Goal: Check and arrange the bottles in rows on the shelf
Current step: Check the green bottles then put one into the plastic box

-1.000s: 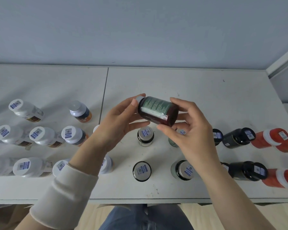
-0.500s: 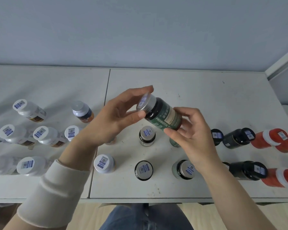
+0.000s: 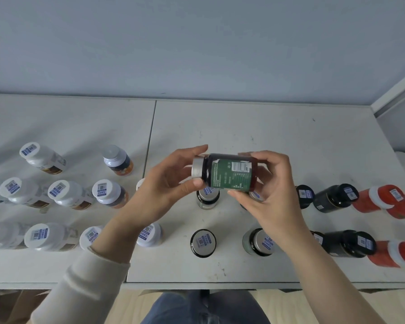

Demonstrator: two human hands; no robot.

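Two hands are holding one dark bottle (image 3: 227, 172) up in the air over the white shelf (image 3: 267, 141). The bottle is lying on its side, with its silver cap (image 3: 197, 168) pointing left and its green label facing up. The left hand (image 3: 171, 183) is curling its fingers around the cap end. The right hand (image 3: 269, 183) is wrapping its fingers around the bottom end. Below them, more bottles are standing in rows: white-capped bottles (image 3: 63, 195) on the left, silver-capped bottles (image 3: 258, 242) in the middle, black bottles (image 3: 334, 197) and red bottles (image 3: 377, 198) on the right.
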